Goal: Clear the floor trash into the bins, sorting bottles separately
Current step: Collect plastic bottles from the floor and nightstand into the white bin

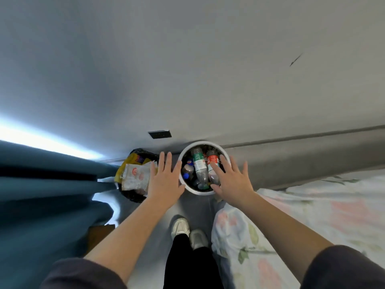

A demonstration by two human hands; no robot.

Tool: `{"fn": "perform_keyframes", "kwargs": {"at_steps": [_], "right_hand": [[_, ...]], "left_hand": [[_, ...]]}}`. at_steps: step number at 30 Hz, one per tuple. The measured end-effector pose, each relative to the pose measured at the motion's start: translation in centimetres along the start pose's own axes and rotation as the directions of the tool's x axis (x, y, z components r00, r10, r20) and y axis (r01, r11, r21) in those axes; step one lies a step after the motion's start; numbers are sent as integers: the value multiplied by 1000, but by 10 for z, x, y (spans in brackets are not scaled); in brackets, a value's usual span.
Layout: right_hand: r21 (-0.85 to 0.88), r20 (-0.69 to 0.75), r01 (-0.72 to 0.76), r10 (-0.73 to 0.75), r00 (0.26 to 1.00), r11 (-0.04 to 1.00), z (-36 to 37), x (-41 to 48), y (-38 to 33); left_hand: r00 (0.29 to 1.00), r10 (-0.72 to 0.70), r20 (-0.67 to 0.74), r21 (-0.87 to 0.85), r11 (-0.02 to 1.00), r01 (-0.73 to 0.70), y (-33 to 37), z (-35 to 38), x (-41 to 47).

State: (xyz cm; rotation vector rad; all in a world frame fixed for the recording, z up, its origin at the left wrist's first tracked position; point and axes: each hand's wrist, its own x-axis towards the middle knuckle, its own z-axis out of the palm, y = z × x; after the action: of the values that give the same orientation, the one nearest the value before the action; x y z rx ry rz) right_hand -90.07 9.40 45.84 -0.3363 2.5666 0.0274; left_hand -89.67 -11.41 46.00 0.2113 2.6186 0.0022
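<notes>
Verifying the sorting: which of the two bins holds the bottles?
The round white bin on the right holds the bottles, among them a green-labelled and a red-labelled one. The black-bagged bin to its left holds wrappers instead.

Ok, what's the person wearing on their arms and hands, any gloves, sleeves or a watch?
No gloves: the left hand and right hand are bare, with no rings, watch or bands that show. The left sleeve and right sleeve are dark grey, plain soft fabric, ending near the elbows, so both forearms are uncovered.
</notes>
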Motion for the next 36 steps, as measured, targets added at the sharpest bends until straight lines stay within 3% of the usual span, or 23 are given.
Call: {"fn": "perform_keyframes", "kwargs": {"at_steps": [3, 7, 10, 14, 20, 24, 30, 36], "right_hand": [[5, -159, 29, -28, 987, 1000, -50, -41, -22], [108, -337, 111, -69, 939, 988, -103, -88, -61], [91, -400, 211, -158, 903, 973, -128, -114, -98], [39, -377, 393, -351, 857, 919, -150, -147, -161], [-174, -398, 667, -672, 625, 724, -161, -214, -264], [-264, -353, 781, -810, 468, 566, -150, -268, -328], [-363, -241, 885, -947, 214, 292, -101, -373, -416], [-400, -125, 916, -992, -17, 34, -18, -525, -484]], "left_hand": [[976, -144, -164, -84, 988, 131, -7, -51, -57], [890, -341, -302, -228, 933, 280, -15, -98, -141], [808, -476, -346, -336, 867, 367, -18, -116, -198], [661, -660, -357, -422, 745, 516, -25, -117, -273], [329, -891, -314, -555, 453, 698, -44, -93, -396], [124, -965, -233, -595, 242, 767, -51, -60, -478], [-190, -964, -185, -615, -37, 788, -41, 2, -609], [-405, -904, -136, -610, -246, 753, 5, 87, -765]]}}
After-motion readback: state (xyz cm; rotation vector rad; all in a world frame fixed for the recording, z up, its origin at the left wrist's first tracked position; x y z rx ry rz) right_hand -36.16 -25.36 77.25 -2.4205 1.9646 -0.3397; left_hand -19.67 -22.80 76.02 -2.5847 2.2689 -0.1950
